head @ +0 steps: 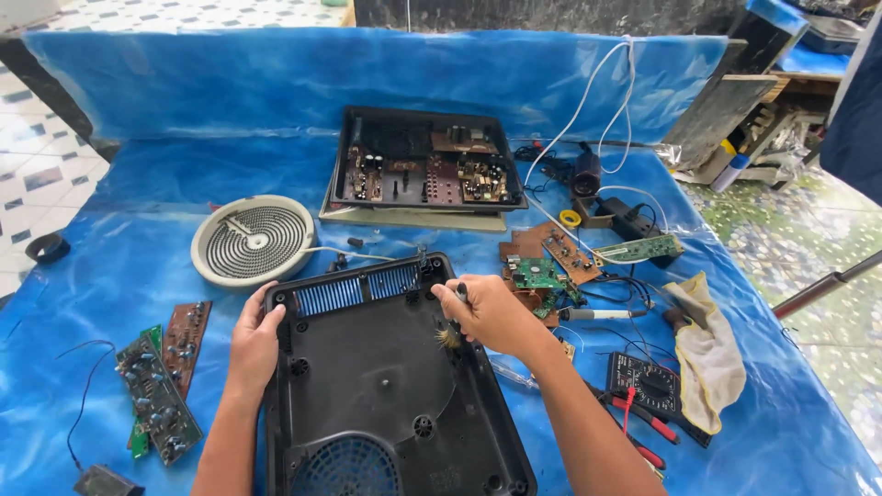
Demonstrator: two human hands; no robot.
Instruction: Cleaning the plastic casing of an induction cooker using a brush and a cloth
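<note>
Black casing [377,377] between both hands [255,340]

Left hand [254,335] steadying black casing [386,386], right hand [491,317] brushing inside with small brush [453,332], blue sheet [138,110]

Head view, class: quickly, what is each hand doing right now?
Left hand: open, gripping the left edge of the black housing.
Right hand: closed on a small brush, bristles against the housing.
</note>
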